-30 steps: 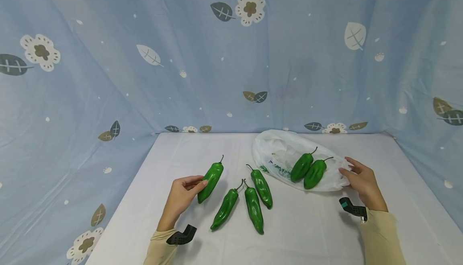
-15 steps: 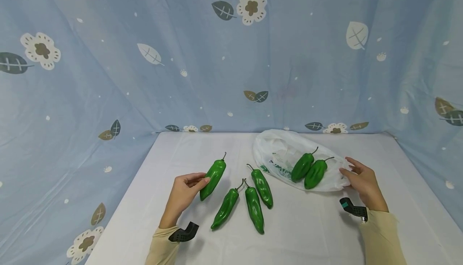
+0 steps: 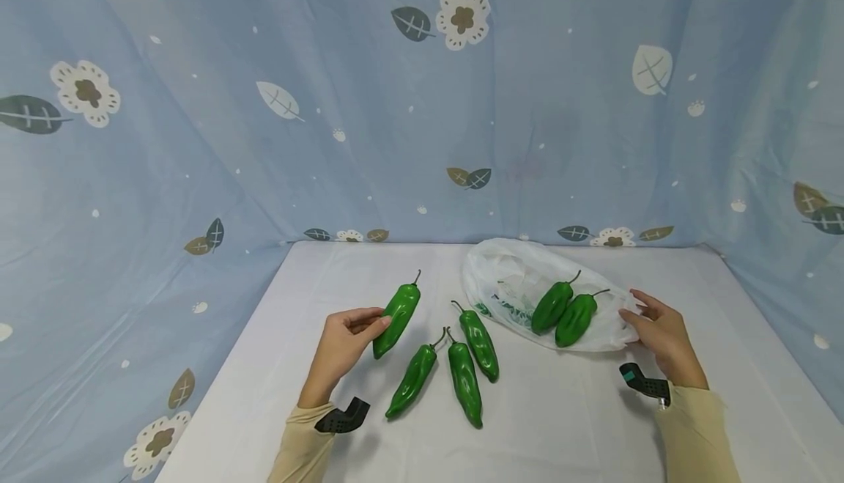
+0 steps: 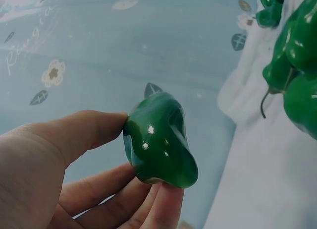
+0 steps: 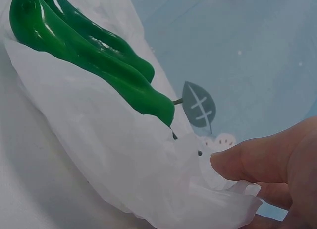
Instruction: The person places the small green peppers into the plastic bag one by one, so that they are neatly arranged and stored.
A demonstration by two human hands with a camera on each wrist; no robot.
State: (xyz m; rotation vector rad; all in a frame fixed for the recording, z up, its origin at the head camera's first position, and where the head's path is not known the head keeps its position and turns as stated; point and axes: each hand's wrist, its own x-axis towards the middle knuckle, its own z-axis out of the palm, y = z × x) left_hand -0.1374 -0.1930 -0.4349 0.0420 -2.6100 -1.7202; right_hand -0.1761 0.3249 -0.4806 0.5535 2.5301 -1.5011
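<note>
left wrist view: a pepper (image 4: 159,144) is pinched between thumb (image 4: 99,129) and fingers (image 4: 165,205).

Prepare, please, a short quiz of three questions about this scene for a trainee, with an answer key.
1. How many green peppers lie on the white tablecloth, outside the plastic bag and not held?
2. True or false: the left hand grips its pepper by the stem.
3. Which does the right hand touch? a) a pepper; b) the plastic bag; c) the left hand.

Key:
1. Three.
2. False; it grips the body.
3. b.
</note>
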